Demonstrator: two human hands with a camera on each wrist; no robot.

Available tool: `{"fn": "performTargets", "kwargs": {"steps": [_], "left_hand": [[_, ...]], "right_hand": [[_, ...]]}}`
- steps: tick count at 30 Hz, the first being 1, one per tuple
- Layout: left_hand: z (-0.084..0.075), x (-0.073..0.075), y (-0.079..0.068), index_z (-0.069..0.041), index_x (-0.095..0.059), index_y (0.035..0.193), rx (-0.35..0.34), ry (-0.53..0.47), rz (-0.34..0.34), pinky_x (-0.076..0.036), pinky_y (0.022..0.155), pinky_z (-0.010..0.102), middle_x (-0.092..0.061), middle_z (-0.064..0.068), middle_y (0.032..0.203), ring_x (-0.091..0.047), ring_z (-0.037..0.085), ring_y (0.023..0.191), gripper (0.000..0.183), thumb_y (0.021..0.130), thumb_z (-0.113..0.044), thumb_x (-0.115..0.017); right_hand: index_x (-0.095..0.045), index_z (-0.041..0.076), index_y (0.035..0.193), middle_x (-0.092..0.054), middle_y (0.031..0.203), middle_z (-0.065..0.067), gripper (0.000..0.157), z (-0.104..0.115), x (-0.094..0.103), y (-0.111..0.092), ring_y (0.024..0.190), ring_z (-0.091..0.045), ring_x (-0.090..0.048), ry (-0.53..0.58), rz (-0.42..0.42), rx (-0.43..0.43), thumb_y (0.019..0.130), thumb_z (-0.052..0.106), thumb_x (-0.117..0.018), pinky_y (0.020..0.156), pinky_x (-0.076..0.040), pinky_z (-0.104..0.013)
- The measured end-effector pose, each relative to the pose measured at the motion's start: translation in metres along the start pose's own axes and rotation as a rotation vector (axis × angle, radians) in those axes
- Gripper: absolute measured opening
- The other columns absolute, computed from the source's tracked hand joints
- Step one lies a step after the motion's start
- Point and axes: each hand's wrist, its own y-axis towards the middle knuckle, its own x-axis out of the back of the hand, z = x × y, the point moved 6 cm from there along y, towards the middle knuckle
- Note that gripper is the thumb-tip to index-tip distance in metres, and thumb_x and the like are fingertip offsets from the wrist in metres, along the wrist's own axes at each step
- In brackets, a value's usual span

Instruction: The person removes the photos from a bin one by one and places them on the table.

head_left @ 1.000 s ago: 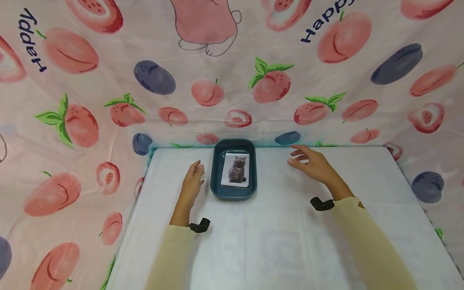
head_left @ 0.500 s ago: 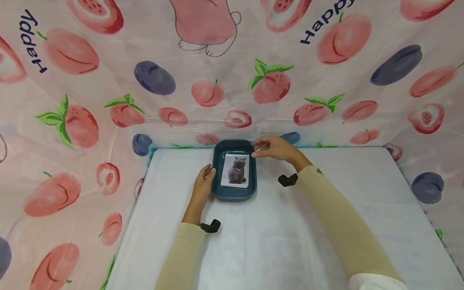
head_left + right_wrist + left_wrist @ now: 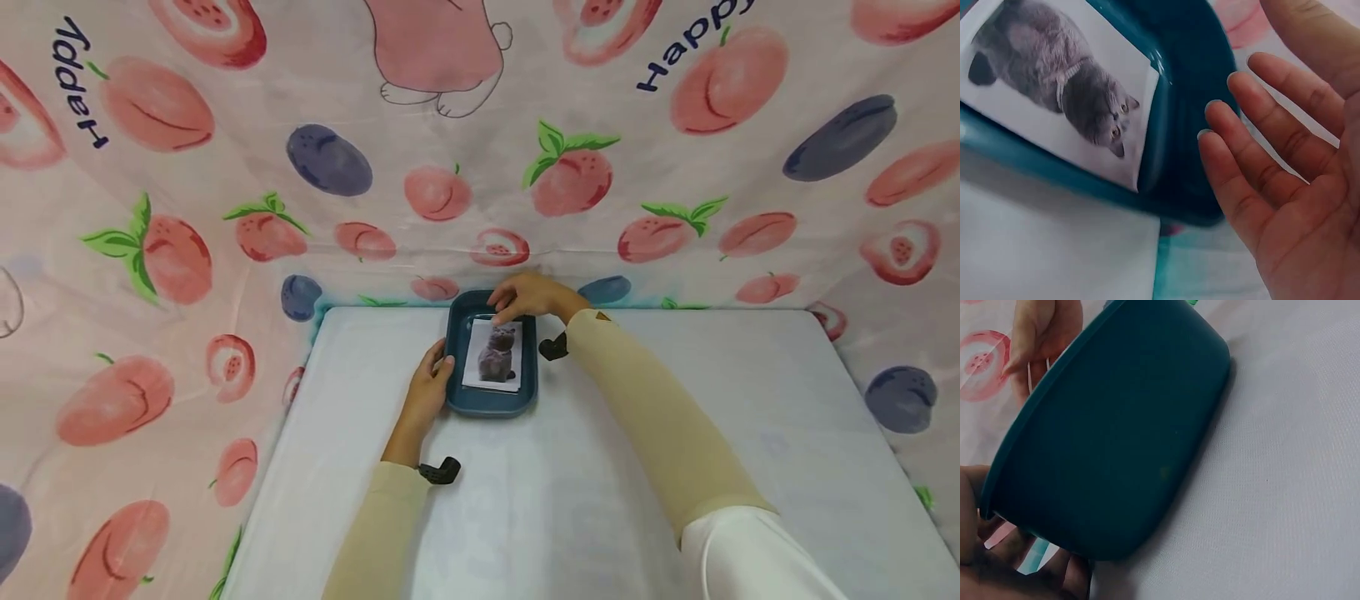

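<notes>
A dark teal rectangular tray (image 3: 492,408) sits at the back middle of the white table, holding a small stack of cards whose top photo card (image 3: 497,354) shows a grey cat. My left hand (image 3: 427,387) holds the tray at its left side; in the left wrist view the thumb is at the rim and the fingers (image 3: 1016,550) lie against the outer wall. Over the tray's far end reaches my right hand (image 3: 528,296), thumb close over the card's top edge. Its fingers (image 3: 1235,169) are spread and fairly straight in the right wrist view, holding nothing.
Behind the table rises a pink fruit-printed cloth (image 3: 360,83), close to the tray's far end. The white tabletop (image 3: 600,467) stretches out in front and to both sides. A black wrist mount (image 3: 441,471) sits on the left wrist, another (image 3: 553,346) on the right.
My right hand has moved left from beside the tray to over its far end. The left hand has come right to hold the tray's left side. The view has shifted slightly.
</notes>
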Motion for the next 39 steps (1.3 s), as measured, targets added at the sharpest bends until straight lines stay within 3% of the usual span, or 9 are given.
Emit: {"fn": "performTargets", "kwargs": {"steps": [10,24,30,39], "left_hand": [[0.0,-0.002,-0.003,-0.029,-0.036,0.159,-0.01,0.005,-0.017,-0.037,0.118,0.053,-0.039,0.003,0.163,-0.042,0.03,0.147,0.05,0.11,-0.03,-0.048],[0.004,-0.003,-0.001,-0.027,-0.035,0.16,-0.024,0.023,-0.062,-0.037,0.118,0.054,-0.04,0.003,0.163,-0.043,0.031,0.146,0.052,0.11,-0.032,-0.046],[0.004,-0.005,-0.001,-0.029,-0.035,0.16,-0.025,0.031,-0.065,-0.036,0.119,0.054,-0.039,0.001,0.163,-0.042,0.03,0.147,0.051,0.11,-0.033,-0.047],[0.003,-0.004,-0.003,-0.03,-0.035,0.16,0.002,0.022,-0.059,-0.038,0.117,0.055,-0.042,0.007,0.161,-0.045,0.031,0.144,0.052,0.11,-0.035,-0.046]], "right_hand": [[-0.072,0.007,0.125,-0.074,0.118,-0.009,0.054,0.003,-0.024,0.028,0.109,-0.023,-0.067,-0.079,0.013,0.008,0.084,0.041,-0.084,0.099,-0.054,-0.037],[-0.067,0.008,0.133,-0.067,0.134,-0.011,0.061,-0.009,-0.045,0.041,0.121,-0.027,-0.062,-0.15,0.034,-0.153,0.087,0.046,-0.08,0.108,-0.049,-0.042],[-0.07,0.01,0.13,-0.069,0.128,-0.009,0.055,-0.013,-0.049,0.04,0.117,-0.026,-0.062,-0.145,0.041,-0.213,0.087,0.043,-0.081,0.109,-0.048,-0.043],[-0.076,0.012,0.116,-0.073,0.12,-0.006,0.037,-0.01,-0.055,0.039,0.111,-0.023,-0.064,-0.136,0.037,-0.203,0.086,0.034,-0.083,0.103,-0.052,-0.04]]}}
